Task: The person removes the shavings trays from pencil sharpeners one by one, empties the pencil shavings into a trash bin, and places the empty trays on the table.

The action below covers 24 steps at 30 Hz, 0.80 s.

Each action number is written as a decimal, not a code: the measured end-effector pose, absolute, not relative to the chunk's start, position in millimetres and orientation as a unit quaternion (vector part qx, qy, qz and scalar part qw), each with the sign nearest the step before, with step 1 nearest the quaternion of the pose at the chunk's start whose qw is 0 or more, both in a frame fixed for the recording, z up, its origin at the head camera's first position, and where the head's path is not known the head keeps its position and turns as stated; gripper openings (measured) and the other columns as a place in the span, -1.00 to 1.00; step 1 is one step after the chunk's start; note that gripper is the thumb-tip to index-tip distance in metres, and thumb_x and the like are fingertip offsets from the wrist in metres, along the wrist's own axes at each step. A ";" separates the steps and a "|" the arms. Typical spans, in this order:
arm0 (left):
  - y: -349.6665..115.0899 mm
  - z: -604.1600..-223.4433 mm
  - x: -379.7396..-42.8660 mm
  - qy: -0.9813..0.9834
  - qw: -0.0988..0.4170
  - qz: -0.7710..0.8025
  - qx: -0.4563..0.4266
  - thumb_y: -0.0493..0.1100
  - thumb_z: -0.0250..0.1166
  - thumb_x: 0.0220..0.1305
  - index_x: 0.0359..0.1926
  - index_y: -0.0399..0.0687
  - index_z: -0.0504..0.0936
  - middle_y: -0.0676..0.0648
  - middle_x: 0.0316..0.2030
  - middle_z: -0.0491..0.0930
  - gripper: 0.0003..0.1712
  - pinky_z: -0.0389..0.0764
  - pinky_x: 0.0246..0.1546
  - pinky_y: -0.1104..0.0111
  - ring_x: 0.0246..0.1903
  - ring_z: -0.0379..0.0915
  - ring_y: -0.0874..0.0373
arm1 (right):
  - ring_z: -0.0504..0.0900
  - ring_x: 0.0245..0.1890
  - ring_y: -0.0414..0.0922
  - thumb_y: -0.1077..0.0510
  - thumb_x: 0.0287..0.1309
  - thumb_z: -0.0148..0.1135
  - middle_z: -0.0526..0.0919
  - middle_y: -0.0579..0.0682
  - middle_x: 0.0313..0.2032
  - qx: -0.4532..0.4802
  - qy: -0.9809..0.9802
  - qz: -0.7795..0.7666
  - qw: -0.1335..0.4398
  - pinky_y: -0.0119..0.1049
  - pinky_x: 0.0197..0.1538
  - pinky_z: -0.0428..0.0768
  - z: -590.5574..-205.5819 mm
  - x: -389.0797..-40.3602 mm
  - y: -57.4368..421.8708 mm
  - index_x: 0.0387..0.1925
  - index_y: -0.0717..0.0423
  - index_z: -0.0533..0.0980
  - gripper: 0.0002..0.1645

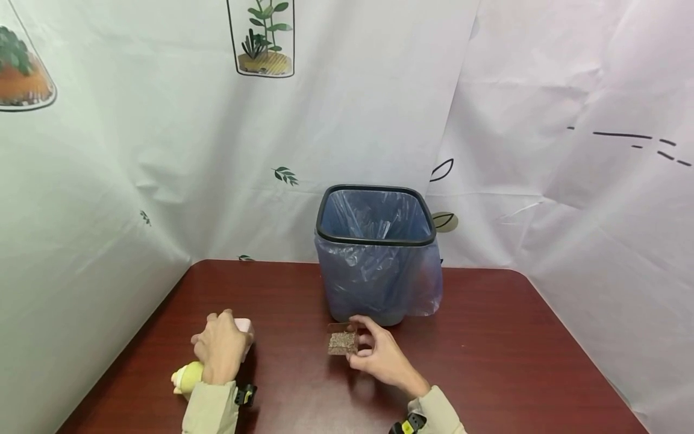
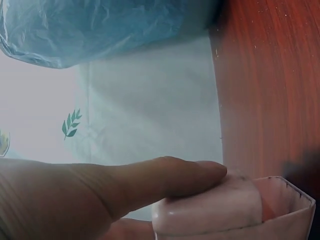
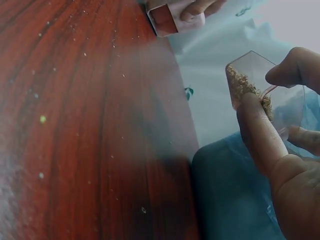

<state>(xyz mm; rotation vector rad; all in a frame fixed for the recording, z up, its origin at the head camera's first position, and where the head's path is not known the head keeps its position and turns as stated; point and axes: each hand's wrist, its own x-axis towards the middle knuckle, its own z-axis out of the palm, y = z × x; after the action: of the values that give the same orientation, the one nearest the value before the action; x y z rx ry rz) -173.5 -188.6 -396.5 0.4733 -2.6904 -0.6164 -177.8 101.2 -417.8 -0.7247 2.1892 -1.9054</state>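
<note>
R hand (image 1: 382, 357) pinches clear tray (image 1: 336, 328) w/ brown bits (image 1: 341, 343), lower ctr of frame; L hand (image 1: 221, 348) clamped on pink box (image 1: 244, 325), lower L. Risk: fingertip hold slips or tray tips, bits likely spill on table (image 1: 499, 355), short of bin (image 1: 358, 274).

Two hands (image 1: 221, 346) (image 1: 384, 358) before me, one clear container (image 1: 341, 342), one pink box (image 2: 210, 212); one lined bin (image 1: 379, 242), one yellow-green object (image 1: 190, 377), one table (image 1: 488, 374)

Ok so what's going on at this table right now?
A person's left hand grips a pink, open-ended case. Their right hand holds a small clear container with brown bits in it, in front of a blue-lined bin. A yellow-green item lies by the left wrist.
</note>
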 end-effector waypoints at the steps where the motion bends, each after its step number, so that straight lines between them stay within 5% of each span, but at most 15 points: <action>1: -188.5 -396.0 -173.7 -0.947 0.168 -0.216 0.167 -0.22 0.37 -0.24 -0.22 -0.40 0.49 -0.42 -0.39 0.38 -0.52 0.28 -0.55 0.00 -0.51 0.33 -0.41 | 0.55 -0.26 -0.02 0.50 -0.13 0.20 0.36 0.31 0.05 -0.242 0.729 -0.636 0.074 -0.39 -0.34 0.56 -417.7 -178.5 102.3 0.16 0.16 0.27 -0.27; 15: -190.7 -395.1 -172.7 -0.950 0.136 -0.230 0.159 -0.22 0.39 -0.24 -0.09 -0.44 0.45 -0.44 -0.32 0.38 -0.38 0.23 -0.42 -0.04 -0.47 0.42 -0.34 | 0.46 -0.37 -0.13 0.54 -0.10 0.15 0.32 0.34 0.07 -0.247 0.716 -0.647 0.084 -0.42 -0.38 0.51 -421.3 -190.3 116.7 0.19 0.32 0.19 -0.26; 24: -190.5 -392.4 -173.8 -0.950 0.126 -0.238 0.158 -0.20 0.40 -0.26 -0.02 -0.46 0.43 -0.47 -0.27 0.37 -0.30 0.22 -0.37 -0.10 -0.39 0.44 -0.33 | 0.50 -0.37 -0.19 0.47 -0.06 0.19 0.35 0.19 0.08 -0.246 0.717 -0.647 0.086 -0.40 -0.37 0.51 -435.4 -202.5 128.6 0.20 0.17 0.22 -0.27</action>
<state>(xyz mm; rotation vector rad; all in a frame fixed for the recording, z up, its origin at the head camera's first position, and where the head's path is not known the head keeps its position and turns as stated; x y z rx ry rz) -173.8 -190.5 -392.4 0.4612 -2.7668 -0.6945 -202.5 128.6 -435.4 -0.7322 2.1367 -1.9284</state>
